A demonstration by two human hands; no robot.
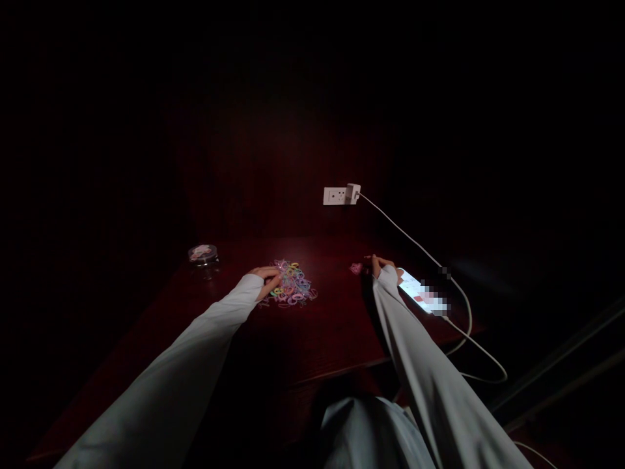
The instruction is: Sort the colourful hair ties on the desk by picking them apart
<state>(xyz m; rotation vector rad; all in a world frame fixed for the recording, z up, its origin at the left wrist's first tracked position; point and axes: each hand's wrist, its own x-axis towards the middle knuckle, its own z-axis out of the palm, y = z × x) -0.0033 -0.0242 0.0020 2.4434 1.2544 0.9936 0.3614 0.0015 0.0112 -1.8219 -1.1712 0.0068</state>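
Observation:
A loose heap of small coloured elastic hair ties [293,286] lies on the dark red table. My left hand [266,277] reaches into its left edge, thumb and fingertips brought close together on a hair tie among the others. To the right is a small bunch of pink hair ties [356,268], apart from the heap. My right hand [383,264] is just right of this bunch, its fingers drawn together in a pinch. Whatever is between those fingertips is too small and dark to make out.
A clear round jar [204,260] with a lid stands at the left. A lit phone [415,286] lies beside my right wrist, its white cable [405,233] running to a charger [353,193] in the wall socket [334,196]. The table's front edge [336,372] is near me.

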